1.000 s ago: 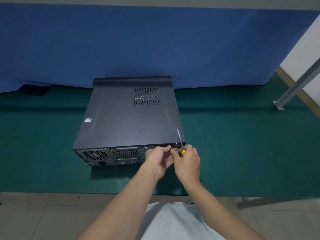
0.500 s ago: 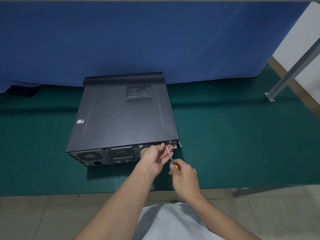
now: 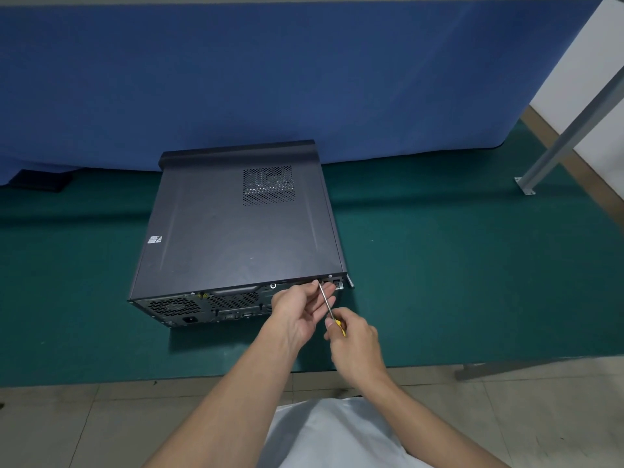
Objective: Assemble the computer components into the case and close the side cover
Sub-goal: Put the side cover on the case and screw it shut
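Observation:
A dark grey computer case (image 3: 236, 231) lies flat on the green table (image 3: 456, 265), its side cover on top with a vent grille (image 3: 268, 184). The rear panel with fan and ports (image 3: 209, 304) faces me. My right hand (image 3: 354, 339) grips the yellow handle of a screwdriver (image 3: 327, 304). Its metal shaft slants up-left and its tip meets the rear edge near the case's right corner. My left hand (image 3: 300, 310) rests at that rear edge, fingers steadying the shaft near the tip.
A blue cloth (image 3: 270, 79) hangs behind the table. A small dark object (image 3: 44, 180) lies at the far left under the cloth. A grey metal leg (image 3: 557, 143) slants at the right. Tiled floor (image 3: 67, 427) lies below the table's front edge.
My right hand has pulled back toward me and swung the screwdriver round, from pointing up over the cover to its tip at the rear edge. My left hand stays there.

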Tool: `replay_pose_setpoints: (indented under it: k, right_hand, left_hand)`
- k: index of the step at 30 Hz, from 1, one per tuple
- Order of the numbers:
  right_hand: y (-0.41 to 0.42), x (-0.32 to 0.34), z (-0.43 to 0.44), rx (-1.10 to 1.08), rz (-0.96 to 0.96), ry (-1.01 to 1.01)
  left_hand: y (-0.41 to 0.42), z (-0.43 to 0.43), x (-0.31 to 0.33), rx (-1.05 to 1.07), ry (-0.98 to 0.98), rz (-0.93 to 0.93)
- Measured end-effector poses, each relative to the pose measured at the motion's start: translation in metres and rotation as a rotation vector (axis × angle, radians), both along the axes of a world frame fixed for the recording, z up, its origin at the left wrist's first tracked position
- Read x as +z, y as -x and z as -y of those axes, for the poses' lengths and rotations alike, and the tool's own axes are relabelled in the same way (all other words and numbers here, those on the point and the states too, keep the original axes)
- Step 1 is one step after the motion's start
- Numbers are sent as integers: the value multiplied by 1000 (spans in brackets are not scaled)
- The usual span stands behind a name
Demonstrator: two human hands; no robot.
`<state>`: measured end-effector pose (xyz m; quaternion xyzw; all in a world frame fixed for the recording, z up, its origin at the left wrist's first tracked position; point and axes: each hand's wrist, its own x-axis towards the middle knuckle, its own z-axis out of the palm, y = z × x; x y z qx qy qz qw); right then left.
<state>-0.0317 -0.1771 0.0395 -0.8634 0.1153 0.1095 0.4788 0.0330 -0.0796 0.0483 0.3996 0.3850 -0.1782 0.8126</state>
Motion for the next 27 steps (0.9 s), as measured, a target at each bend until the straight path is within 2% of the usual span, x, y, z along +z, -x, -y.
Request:
replay_pose_setpoints:
  k: [4, 8, 10, 19, 27]
  right_hand:
    - [-1, 3, -3, -29, -52, -63]
    - [-1, 9, -8, -191, -165, -336]
    - [-1, 11, -9, -229, -179, -402]
    - [-3, 12, -7, -202, -208, -367]
    - [-6, 17, -7, -279, -291, -580]
  left_hand:
    - [1, 0, -1, -7, -15, 10]
    - [0, -1, 1, -18, -53, 9]
    - [-1, -1, 2, -15, -58, 2]
    - [2, -3, 0, -28, -24, 5]
    - [0, -2, -2, -99, 112, -18]
